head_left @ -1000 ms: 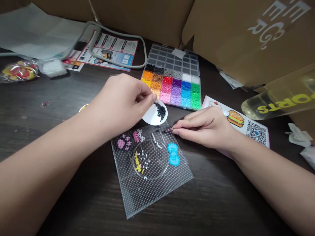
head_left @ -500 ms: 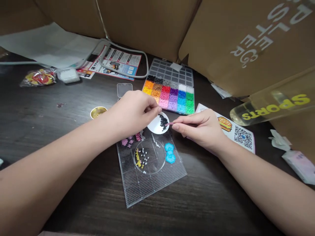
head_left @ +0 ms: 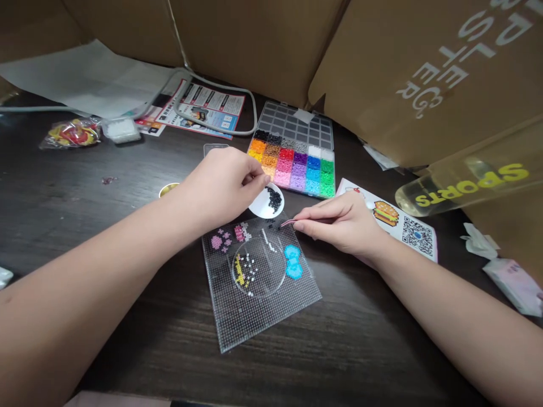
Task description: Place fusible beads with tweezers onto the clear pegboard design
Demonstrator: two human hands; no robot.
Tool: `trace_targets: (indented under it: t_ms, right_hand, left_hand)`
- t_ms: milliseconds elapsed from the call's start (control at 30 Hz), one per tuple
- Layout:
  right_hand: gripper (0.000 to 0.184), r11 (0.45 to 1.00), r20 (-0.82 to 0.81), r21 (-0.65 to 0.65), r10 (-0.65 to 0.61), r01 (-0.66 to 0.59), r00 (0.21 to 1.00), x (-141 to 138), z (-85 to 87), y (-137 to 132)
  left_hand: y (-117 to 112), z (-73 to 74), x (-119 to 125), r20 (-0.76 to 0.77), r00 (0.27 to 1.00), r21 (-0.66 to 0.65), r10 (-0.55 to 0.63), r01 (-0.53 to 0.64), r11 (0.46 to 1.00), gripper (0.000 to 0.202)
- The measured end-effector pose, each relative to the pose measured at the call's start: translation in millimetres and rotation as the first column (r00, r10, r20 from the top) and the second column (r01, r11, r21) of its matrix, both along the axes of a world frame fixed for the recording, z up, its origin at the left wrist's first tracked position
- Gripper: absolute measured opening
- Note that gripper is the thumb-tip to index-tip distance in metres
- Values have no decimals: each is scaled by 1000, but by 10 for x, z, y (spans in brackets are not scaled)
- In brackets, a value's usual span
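L hand (head_left: 220,183) pinching white dish (head_left: 258,208) rim, R hand (head_left: 339,223) clamped on tweezers (head_left: 287,222) over pegboard (head_left: 254,316), bead box (head_left: 292,161) behind

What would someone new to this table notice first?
Probably the bead box at the back, its compartments filled in rainbow rows. In front of it lies a clear pegboard with pink, yellow and blue bead shapes. Just above the board, the left hand pinches a white dish of black beads, while the right hand points tweezers at the board's top edge.
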State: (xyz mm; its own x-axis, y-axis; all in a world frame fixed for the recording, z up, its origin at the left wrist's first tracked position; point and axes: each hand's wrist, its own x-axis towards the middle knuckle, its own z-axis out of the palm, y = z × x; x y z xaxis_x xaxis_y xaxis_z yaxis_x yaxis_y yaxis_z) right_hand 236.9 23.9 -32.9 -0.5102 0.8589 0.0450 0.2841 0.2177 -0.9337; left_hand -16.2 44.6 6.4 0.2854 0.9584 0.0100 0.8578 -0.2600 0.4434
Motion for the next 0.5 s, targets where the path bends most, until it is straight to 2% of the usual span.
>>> trace_targets:
  t_ms: [133, 500]
  right_hand:
    - [20, 981, 110, 127, 133, -147, 985, 4, -12, 45]
    - [16, 980, 189, 135, 122, -148, 974, 18, 20, 63]
  left_hand:
    - [25, -13, 11, -47, 999, 13, 22, -22, 1000, 31]
    - [-21, 55, 46, -36, 999, -3, 31, -31, 1000, 30]
